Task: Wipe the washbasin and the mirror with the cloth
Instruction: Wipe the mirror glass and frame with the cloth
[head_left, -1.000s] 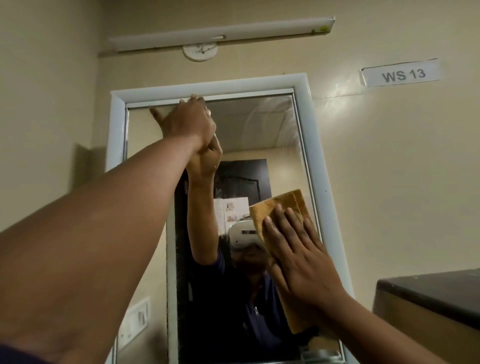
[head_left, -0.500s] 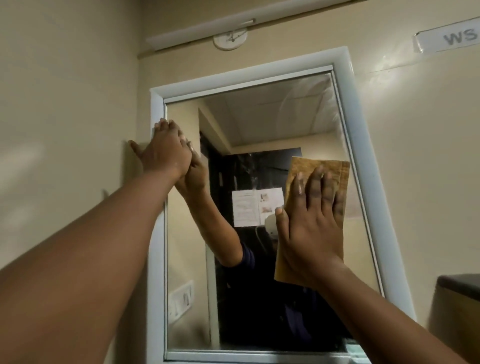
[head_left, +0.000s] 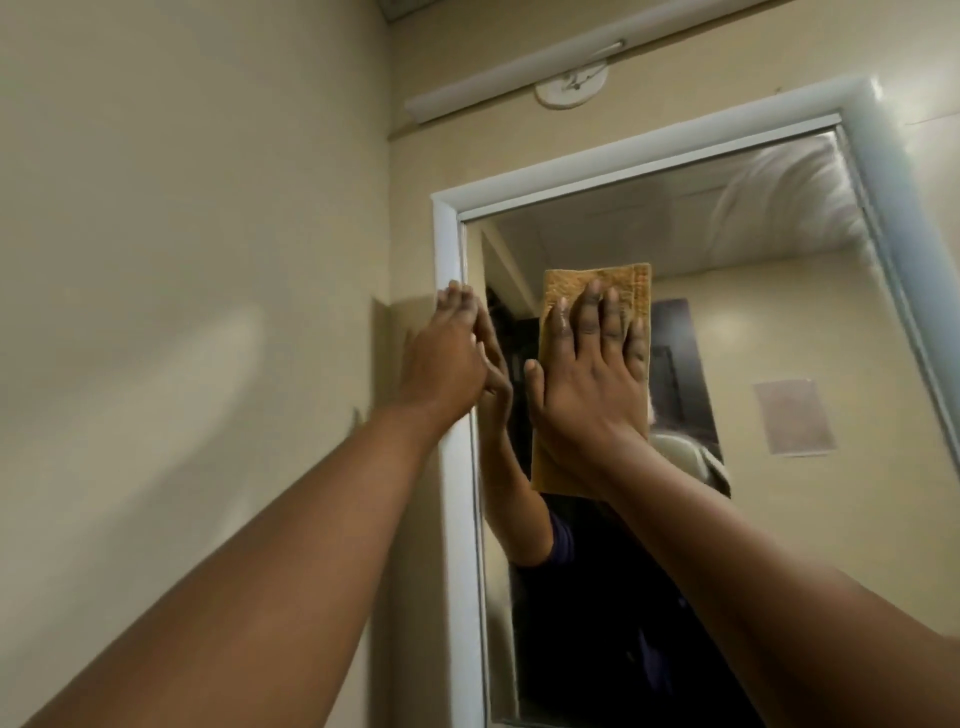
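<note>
A wall mirror (head_left: 753, 322) in a white frame (head_left: 449, 249) fills the right half of the view. My right hand (head_left: 587, 379) lies flat, fingers spread, pressing a folded tan cloth (head_left: 618, 283) against the glass left of centre. My left hand (head_left: 447, 353) rests open and flat on the mirror's left edge, over the frame, holding nothing. The glass reflects both arms and a person in dark clothes. Smeared wipe marks show at the mirror's top right. The washbasin is out of view.
A beige side wall (head_left: 182, 260) runs close on the left. Above the mirror hang a white tube light (head_left: 519, 83) and a round wall clock (head_left: 571, 85).
My right hand has slid the cloth left and up across the glass. My left hand has dropped from the top of the mirror to its left edge. The view has turned left.
</note>
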